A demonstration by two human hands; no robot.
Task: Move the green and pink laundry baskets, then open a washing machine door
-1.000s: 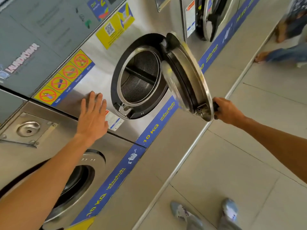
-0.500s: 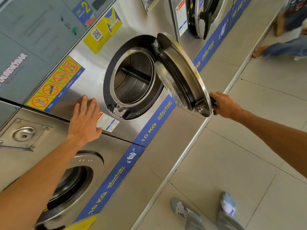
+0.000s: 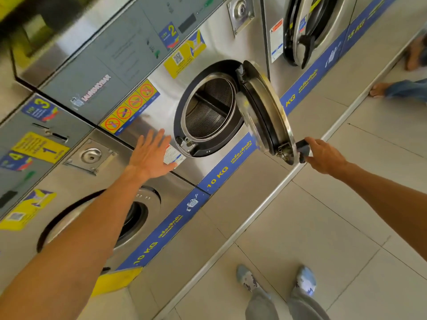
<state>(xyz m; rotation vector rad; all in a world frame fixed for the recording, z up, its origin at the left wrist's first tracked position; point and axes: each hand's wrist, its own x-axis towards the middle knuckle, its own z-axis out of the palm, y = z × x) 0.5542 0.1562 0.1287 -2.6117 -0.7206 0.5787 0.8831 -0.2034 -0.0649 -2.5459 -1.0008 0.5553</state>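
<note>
The round steel door [image 3: 265, 112] of the middle 10 kg washing machine [image 3: 208, 35] stands swung out on its right hinge. Behind it the perforated drum [image 3: 208, 109] shows, with nothing inside. My right hand [image 3: 323, 155] grips the black door handle [image 3: 303, 147] at the door's lower edge. My left hand [image 3: 150, 153] lies flat with straight fingers against the machine's steel front, left of the opening. Neither the green nor the pink laundry basket is in view.
A second machine with a shut door [image 3: 115, 222] stands to the left, a third with its door ajar [image 3: 309, 31] to the right. A raised concrete plinth [image 3: 242, 204] runs under them. My feet [image 3: 277, 280] stand on the tiled floor; another person's bare feet [image 3: 379, 88] are at far right.
The view has tilted up and pulled back, showing more of the control panels. Both hands keep their places: the right on the door handle, the left flat on the machine front.
</note>
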